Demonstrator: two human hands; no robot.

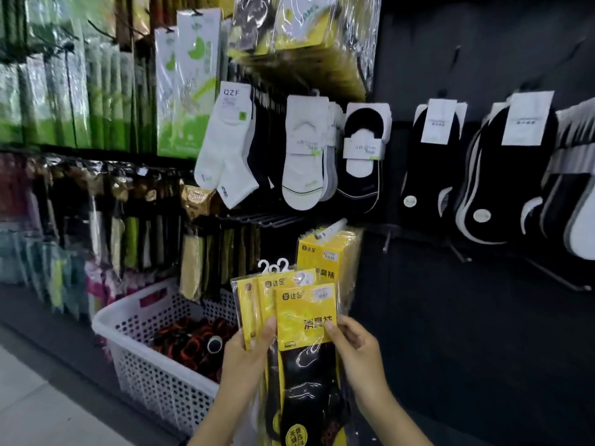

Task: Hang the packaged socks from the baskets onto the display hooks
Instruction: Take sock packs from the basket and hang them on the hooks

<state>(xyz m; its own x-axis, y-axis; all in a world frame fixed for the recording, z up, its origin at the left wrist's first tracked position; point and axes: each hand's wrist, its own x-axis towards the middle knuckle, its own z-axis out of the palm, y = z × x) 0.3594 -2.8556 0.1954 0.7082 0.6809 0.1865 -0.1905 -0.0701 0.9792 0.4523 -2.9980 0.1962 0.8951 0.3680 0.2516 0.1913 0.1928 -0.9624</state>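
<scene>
- We are holding a small bunch of yellow packs up in front of the dark wall, right between our two hands.
- Our left hand is gripping the bunch from its left side. The thumb is lying on the front and the fingers are curling round behind.
- Our right hand is pinching the right edge of the front pack, with the thumb on the front.
- The packs are fanning out to the left, and their white hangers are poking up at the top.
- A black sock is showing inside the front pack, low down between our wrists.
- More packs of the same kind, the hung packs, are hanging just above and behind the bunch.
- Wire hooks are sticking out of the wall a little higher up.
- A white basket is sitting on the floor, left of our left hand, with dark and orange socks lying inside.
- White socks and black socks are hanging higher on the wall.
</scene>
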